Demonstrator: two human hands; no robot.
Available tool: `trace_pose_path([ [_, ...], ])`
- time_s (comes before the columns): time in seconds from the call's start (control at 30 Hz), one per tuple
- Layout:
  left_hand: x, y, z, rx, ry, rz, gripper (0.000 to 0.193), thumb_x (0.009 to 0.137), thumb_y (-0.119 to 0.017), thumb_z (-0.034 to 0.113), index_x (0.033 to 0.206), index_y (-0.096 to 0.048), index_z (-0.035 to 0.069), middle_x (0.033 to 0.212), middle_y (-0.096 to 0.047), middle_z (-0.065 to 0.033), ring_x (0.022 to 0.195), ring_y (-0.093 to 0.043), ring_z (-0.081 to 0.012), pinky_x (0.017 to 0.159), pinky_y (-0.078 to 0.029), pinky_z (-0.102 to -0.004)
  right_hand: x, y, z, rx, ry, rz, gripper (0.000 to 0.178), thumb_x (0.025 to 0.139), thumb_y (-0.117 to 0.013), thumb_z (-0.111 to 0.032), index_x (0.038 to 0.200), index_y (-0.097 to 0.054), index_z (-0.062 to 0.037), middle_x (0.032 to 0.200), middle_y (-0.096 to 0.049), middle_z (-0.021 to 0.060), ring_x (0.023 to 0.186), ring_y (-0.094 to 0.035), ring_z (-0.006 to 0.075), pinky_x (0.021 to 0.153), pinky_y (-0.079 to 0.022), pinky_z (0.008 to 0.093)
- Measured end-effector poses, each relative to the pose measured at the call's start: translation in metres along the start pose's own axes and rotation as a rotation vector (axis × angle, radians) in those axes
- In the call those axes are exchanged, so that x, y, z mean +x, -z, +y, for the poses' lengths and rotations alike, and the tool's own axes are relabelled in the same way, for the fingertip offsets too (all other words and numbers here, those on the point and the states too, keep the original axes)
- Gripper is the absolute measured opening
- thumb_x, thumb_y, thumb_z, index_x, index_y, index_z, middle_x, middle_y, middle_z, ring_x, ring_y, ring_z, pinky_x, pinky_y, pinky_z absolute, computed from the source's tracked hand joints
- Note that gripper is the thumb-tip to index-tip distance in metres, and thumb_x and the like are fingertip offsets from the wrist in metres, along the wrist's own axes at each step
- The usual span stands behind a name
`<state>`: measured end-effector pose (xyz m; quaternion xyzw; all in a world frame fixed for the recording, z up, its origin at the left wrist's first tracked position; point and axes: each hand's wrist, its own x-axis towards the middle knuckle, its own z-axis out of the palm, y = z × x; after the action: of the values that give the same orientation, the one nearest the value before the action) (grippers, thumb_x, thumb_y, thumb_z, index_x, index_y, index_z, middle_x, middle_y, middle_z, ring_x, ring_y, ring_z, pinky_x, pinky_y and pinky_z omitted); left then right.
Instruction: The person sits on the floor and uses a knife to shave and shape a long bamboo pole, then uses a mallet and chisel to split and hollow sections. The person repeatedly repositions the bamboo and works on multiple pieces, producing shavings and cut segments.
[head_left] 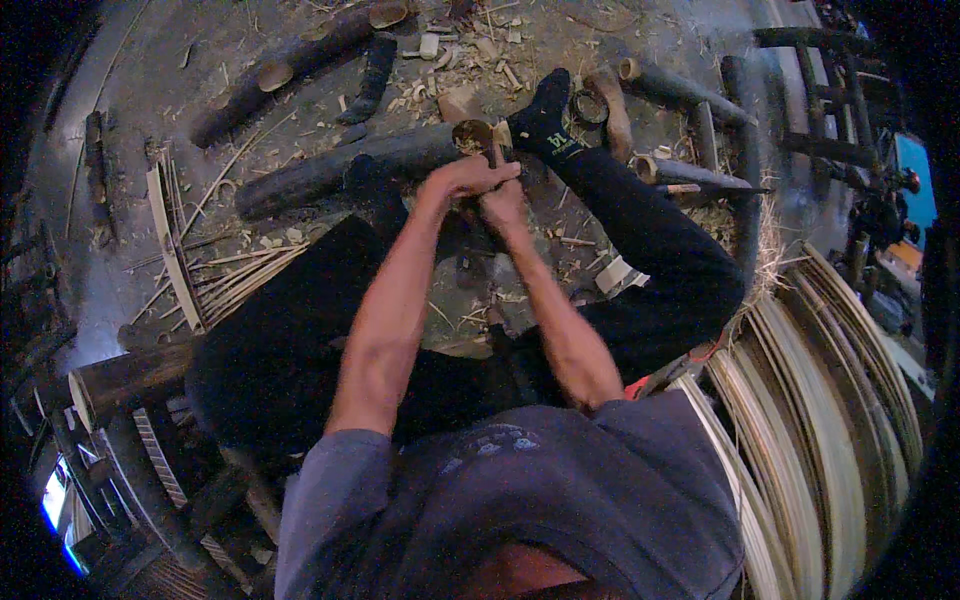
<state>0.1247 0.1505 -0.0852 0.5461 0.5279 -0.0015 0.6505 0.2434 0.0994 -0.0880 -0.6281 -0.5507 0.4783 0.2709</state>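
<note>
Close together in front of me, both hands are closed at the end of a thick dark log (350,170). My left hand (466,178) lies uppermost, its fingers wrapped and its thumb side toward the right. Just below and to the right is my right hand (505,205), also closed. A narrow dark tool (496,157) rises out of the grip toward a pale cut bit of wood (503,134); its kind cannot be made out. Beside it shows the log's round, brownish end face (472,136). My socked foot (548,115) rests to the right of that end.
Another log with pale cut patches (275,75) lies farther off. Wood shavings (440,80) litter the floor. Thin split strips (250,270) lie at left. Long pale strips (810,420) are stacked at my right. Cut poles (690,90) lie at far right.
</note>
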Motion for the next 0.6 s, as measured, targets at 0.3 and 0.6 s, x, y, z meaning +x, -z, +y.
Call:
trace_pose_path([
  [0.3, 0.036, -0.042, 0.055, -1.182, 0.031, 0.488, 0.082, 0.087, -0.038, 0.066, 0.118, -0.045, -0.01, 0.1, -0.057, -0.0188, 0.081, -0.056, -0.0233, 0.068, -0.046, -0.0385, 0.118, 0.097, -0.064, -0.844, 0.28, -0.92, 0.058, 0.075, -0.06, -0.031, 0.13, -0.048, -0.015, 0.111, -0.062, 0.0219, 0.1, -0.059, 0.0391, 0.087, -0.047, 0.0451],
  [0.6, -0.005, -0.047, 0.017, -0.451, 0.219, 0.505, 0.089, 0.084, -0.036, 0.068, 0.118, -0.051, -0.013, 0.116, -0.055, -0.0318, 0.11, -0.055, -0.0385, 0.094, -0.041, -0.0434, 0.032, 0.064, -0.018, -0.135, 0.213, -0.672, 0.063, 0.084, -0.059, -0.024, 0.141, -0.036, -0.0148, 0.132, -0.051, 0.0153, 0.118, -0.049, 0.0195, 0.097, -0.038, 0.0346],
])
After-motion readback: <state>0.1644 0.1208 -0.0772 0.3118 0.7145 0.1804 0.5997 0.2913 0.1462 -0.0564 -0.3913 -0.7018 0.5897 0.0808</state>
